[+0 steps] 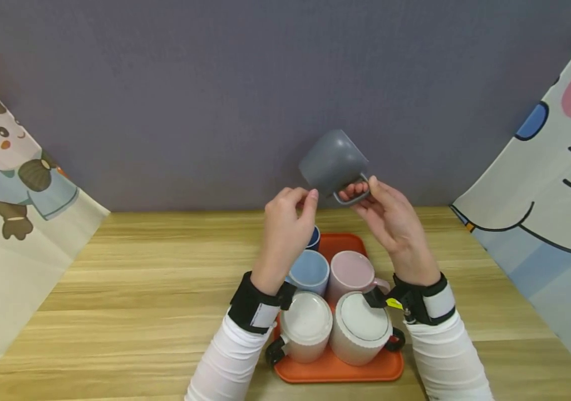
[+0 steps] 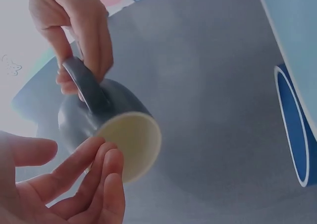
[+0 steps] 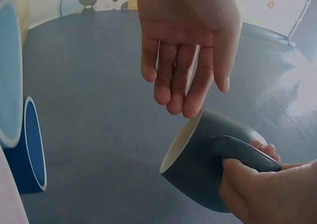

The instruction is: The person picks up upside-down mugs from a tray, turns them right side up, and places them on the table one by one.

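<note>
A dark grey mug (image 1: pixel 333 161) with a cream inside is held tilted in the air, above the far end of the tray. My right hand (image 1: pixel 397 225) grips it by the handle, thumb and fingers round the loop. Its mouth points toward my left hand (image 1: pixel 285 236) in both wrist views. The left hand's fingers (image 2: pixel 81 177) are extended with a slight bend, and their tips lie at the mug's rim (image 3: pixel 182 144). Whether they touch the rim I cannot tell.
Below the hands, an orange tray (image 1: pixel 340 374) carries a dark blue mug (image 1: pixel 314 239), a light blue mug (image 1: pixel 308 278), a pink mug (image 1: pixel 338 287) and two white mugs (image 1: pixel 308 340) with black handles, seemingly bottom up. A grey wall (image 1: pixel 190 111) stands behind the wooden table (image 1: pixel 140 301).
</note>
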